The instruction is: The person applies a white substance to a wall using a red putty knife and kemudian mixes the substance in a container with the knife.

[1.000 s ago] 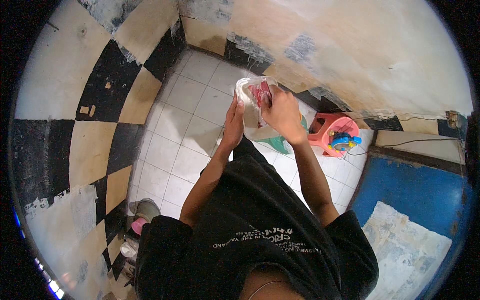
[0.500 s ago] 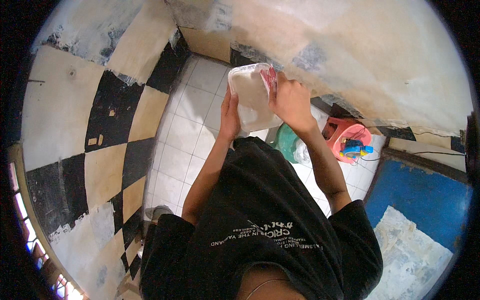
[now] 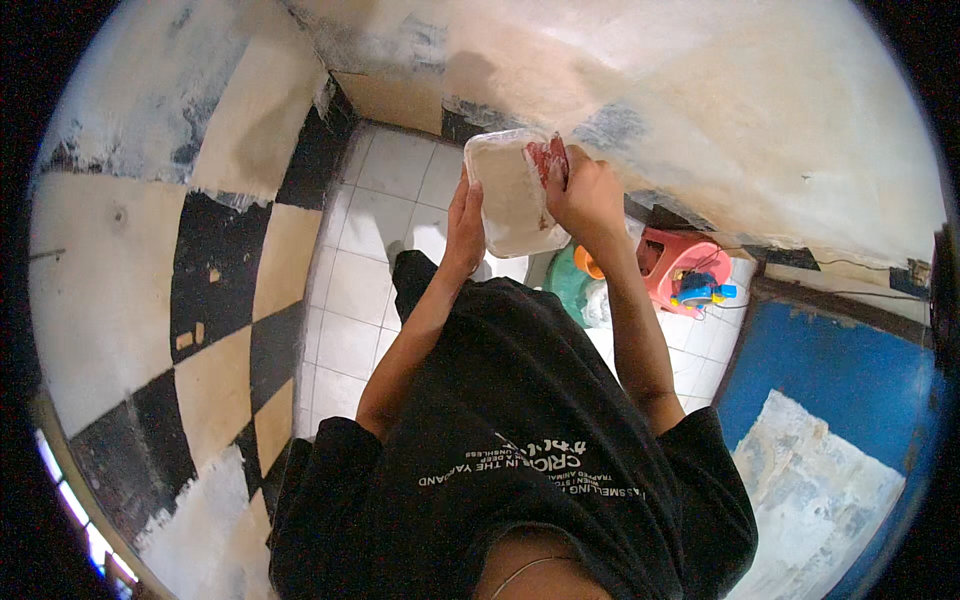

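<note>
Coverage looks partial from where I stand: pale smears hide some of the left wall (image 3: 105, 270), yet black squares (image 3: 222, 245) between show through. Before the chest, the left hand (image 3: 466, 228) clasps the tub (image 3: 505, 190), whitish inside, paste depth unclear; the right hand (image 3: 592, 203) grips a smeared red scraper (image 3: 544, 160) at its rim. Below, a green basin (image 3: 566, 286) sits beneath or beside something orange (image 3: 587, 262).

Place: we seem to be in a cramped room of a home
Checkered wall (image 3: 225, 265): we see black and cream squares, smeared white in patches
Floor (image 3: 365, 285): pale square tiles below us
Pink stool (image 3: 706, 250): we spot it toward the floor's far right corner
</note>
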`<move>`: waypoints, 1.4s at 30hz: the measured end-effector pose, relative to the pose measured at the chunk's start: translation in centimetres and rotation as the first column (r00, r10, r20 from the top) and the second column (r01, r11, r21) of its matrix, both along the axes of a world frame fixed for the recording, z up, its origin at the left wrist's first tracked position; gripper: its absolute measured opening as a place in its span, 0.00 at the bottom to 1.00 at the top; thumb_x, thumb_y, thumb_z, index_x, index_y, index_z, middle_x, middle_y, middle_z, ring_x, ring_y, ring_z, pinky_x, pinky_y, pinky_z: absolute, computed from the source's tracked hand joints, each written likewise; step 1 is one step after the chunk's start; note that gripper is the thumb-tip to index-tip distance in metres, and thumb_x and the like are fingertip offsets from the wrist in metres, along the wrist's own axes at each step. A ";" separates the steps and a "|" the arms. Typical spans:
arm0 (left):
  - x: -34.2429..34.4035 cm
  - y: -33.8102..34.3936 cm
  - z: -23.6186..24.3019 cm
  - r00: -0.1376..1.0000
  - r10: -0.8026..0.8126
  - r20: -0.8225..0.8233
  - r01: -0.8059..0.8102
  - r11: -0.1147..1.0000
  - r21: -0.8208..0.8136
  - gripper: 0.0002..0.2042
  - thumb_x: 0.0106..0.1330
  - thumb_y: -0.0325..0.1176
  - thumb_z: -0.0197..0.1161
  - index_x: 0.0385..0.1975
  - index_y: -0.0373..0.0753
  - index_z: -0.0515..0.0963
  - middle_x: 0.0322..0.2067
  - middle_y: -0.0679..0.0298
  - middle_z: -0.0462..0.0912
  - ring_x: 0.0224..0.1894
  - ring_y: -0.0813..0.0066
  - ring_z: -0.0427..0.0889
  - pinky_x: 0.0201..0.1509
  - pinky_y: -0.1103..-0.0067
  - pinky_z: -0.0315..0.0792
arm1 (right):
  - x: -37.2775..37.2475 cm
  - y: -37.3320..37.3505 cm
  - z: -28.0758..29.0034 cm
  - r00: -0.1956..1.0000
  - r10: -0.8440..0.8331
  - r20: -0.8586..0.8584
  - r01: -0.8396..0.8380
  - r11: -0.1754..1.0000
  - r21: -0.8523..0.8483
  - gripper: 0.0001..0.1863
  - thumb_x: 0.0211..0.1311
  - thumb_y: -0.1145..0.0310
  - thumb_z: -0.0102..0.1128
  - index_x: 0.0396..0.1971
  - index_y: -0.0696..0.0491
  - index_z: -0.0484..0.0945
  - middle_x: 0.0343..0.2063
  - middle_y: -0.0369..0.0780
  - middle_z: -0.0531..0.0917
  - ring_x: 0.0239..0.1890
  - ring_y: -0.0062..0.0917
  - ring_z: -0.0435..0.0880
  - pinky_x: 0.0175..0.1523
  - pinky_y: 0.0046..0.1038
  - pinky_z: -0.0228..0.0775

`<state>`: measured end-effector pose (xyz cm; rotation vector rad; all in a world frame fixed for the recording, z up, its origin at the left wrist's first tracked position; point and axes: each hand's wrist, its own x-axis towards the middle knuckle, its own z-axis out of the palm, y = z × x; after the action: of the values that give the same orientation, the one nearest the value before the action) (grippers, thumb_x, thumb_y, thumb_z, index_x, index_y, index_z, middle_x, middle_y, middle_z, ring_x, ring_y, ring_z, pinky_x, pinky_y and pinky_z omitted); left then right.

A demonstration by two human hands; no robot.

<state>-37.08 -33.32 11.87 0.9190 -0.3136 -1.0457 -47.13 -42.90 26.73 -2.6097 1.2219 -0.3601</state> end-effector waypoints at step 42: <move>16.6 1.2 4.7 0.925 -0.322 0.203 0.343 0.936 -0.078 0.24 0.74 0.35 0.39 0.66 0.31 0.52 0.63 0.51 0.61 0.64 0.66 0.62 0.67 0.75 0.56 | 11.9 6.4 2.3 0.893 -0.367 0.261 0.367 0.929 0.050 0.10 0.56 0.71 0.56 0.36 0.60 0.75 0.24 0.53 0.79 0.25 0.48 0.79 0.30 0.38 0.70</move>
<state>-20.48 -32.17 16.60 0.8817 -0.6994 -1.2408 -35.24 -36.54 29.05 -2.2227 1.6070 -0.7531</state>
